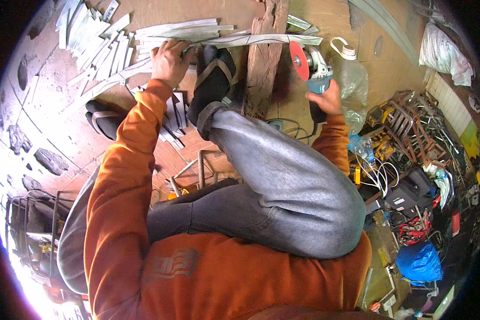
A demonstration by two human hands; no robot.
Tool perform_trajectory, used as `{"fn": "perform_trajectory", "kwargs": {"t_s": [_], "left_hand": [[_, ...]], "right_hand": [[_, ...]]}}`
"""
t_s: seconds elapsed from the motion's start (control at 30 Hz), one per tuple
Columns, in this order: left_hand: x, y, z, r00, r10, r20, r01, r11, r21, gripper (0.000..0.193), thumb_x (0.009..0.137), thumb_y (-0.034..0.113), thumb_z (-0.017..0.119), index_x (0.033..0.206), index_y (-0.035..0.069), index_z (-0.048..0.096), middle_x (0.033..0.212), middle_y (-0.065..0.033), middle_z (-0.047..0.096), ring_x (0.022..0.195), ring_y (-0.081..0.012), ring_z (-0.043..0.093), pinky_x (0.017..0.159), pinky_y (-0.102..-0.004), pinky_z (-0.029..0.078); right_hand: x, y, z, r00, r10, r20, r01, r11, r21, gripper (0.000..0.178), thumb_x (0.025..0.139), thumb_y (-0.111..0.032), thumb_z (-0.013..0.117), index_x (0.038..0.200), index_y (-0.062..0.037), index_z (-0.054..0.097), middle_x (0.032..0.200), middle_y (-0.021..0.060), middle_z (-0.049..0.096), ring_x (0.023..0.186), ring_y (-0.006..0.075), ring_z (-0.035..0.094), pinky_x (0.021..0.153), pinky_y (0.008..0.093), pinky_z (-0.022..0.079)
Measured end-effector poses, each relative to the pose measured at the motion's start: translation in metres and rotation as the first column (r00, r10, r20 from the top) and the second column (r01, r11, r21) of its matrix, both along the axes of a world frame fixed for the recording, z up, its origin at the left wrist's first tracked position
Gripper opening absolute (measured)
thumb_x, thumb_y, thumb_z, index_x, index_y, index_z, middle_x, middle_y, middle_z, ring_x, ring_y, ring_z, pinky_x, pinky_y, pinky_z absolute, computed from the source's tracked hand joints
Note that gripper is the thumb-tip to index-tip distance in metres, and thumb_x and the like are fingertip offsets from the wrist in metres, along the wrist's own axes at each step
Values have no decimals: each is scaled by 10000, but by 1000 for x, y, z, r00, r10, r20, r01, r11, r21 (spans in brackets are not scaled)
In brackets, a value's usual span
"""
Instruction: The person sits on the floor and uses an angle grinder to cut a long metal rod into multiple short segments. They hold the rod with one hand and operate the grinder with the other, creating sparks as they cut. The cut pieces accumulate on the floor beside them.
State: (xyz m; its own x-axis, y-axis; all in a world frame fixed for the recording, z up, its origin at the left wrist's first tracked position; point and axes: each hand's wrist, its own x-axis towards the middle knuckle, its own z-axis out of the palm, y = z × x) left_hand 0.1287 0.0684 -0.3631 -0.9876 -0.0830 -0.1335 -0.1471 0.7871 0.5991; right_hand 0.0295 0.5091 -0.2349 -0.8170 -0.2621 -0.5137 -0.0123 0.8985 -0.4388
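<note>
My right hand [328,98] is wrapped round the body of an angle grinder [319,80], whose red disc [299,61] stands upright close to the right end of a long pale flat strip [282,39]. That strip lies across a rough wooden beam [262,69]. Left of the beam, my left hand [170,61] grips the strip with curled fingers, beside my sandalled foot [214,77]. Around that hand lie several cut pale strips [181,30], and more short pieces [104,50] are heaped to its left. Whether the disc is spinning cannot be told.
A clear plastic jug [354,80] stands right of the grinder. Farther right are a pile of tools and metal parts [405,125], a white cable [381,173] and a blue bag [420,262]. A white sack [445,56] sits at the far right. Stones [50,160] lie at left.
</note>
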Motion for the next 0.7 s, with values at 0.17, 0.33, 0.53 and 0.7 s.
{"fn": "perform_trajectory", "kwargs": {"t_s": [0.17, 0.33, 0.53, 0.7], "left_hand": [[0, 0, -5, 999, 45, 15, -46, 997, 64, 297, 855, 378, 646, 1075, 192, 721, 999, -13, 671, 1012, -234, 606, 877, -440, 380], [1, -2, -11, 999, 38, 26, -40, 996, 82, 292, 852, 398, 656, 1055, 203, 733, 993, -1, 664, 997, -224, 612, 872, -431, 378], [2, 0, -15, 997, 77, -10, -76, 993, 87, 266, 821, 379, 690, 1025, 217, 743, 990, 15, 652, 962, -213, 621, 843, -425, 388], [2, -2, -15, 997, 81, -20, -78, 990, 120, 275, 804, 383, 710, 1021, 218, 746, 989, 14, 645, 975, -198, 616, 828, -416, 391]], "right_hand": [[-19, 4, 8, 999, 16, 40, -19, 997, 72, 611, 539, -243, 860, 1017, 24, 587, 914, 148, 661, 862, 289, 647, 788, 390, 504], [-27, -2, 17, 997, 33, 70, -40, 994, 100, 598, 535, -230, 855, 1004, 26, 587, 918, 145, 661, 850, 278, 642, 781, 382, 503], [-33, -4, 19, 996, 1, 84, -9, 995, 95, 581, 536, -220, 852, 993, 27, 591, 922, 150, 658, 859, 270, 637, 788, 376, 499], [-34, 0, 17, 994, -1, 108, -5, 998, 59, 601, 533, -228, 856, 1003, 32, 586, 934, 159, 657, 866, 274, 634, 794, 376, 497]]}}
